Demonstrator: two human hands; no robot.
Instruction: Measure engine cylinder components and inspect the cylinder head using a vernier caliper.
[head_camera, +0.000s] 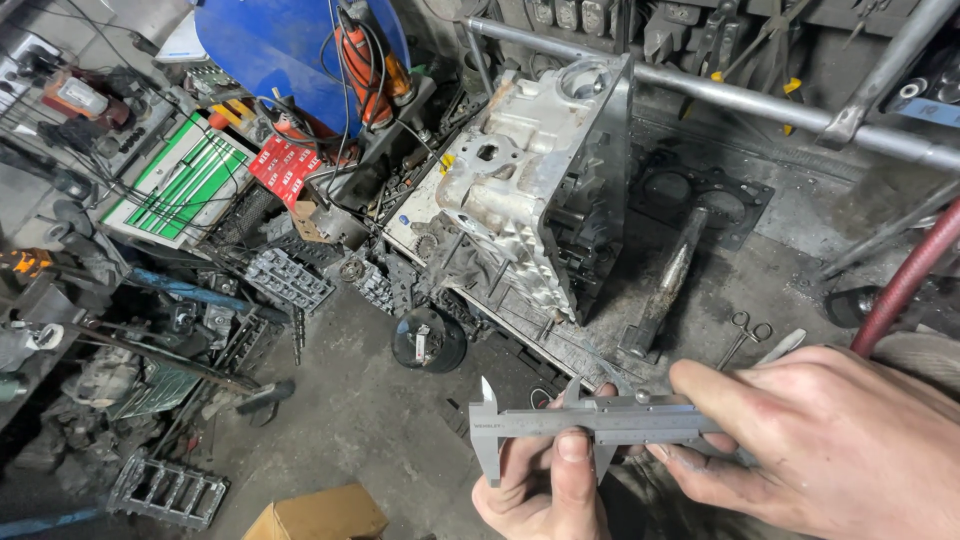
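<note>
Both of my hands hold a steel vernier caliper (590, 420) level at the bottom of the head view. My left hand (545, 490) grips it from below, thumb pressed on the beam near the fixed jaw. My right hand (810, 440) pinches the beam's right end from above. The caliper jaws point down and up at the left. Behind it, an aluminium engine block (530, 180) stands on the grimy metal workbench (800, 230).
A hammer (665, 285) and a flat gasket (735, 205) lie on the bench beside the block, with small forceps (745, 335) nearby. A red hose (910, 275) crosses at right. Metal pipes (760, 100) run overhead. Cluttered parts, a black round part (428, 340) and a cardboard box (320, 515) lie on the floor at left.
</note>
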